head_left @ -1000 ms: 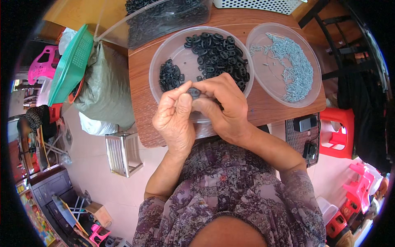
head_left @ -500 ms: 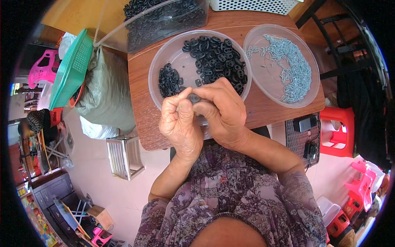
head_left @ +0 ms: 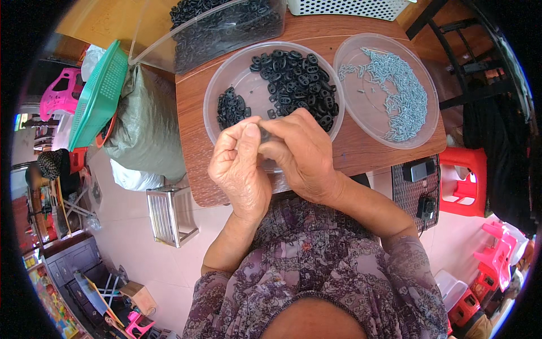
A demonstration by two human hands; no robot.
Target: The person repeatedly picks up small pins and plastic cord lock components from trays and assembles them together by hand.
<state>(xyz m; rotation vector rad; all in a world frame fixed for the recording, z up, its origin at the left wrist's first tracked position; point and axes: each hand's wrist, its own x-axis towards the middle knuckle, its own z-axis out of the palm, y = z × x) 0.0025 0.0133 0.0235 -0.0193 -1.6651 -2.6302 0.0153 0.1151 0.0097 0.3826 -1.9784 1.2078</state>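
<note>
Over the near rim of a round clear tub, my two hands meet at the fingertips. My right hand pinches a small dark plastic piece, mostly covered by the fingers. Thumb and forefinger of my left hand are pressed together beside it; what they grip, if anything, is hidden. Inside the tub, a big heap of black two-holed plastic pieces fills the right side, and a smaller heap of black pieces lies at the left.
Right of the tub, a round clear lid or tray carries many small silvery screws. At the back of the wooden table stand a clear bin of black pieces and a white perforated basket. A stuffed sack is at left.
My left hand has shifted slightly left and its thumb has moved off the dark piece. The piece, plainly visible before, is now mostly covered by fingers.
</note>
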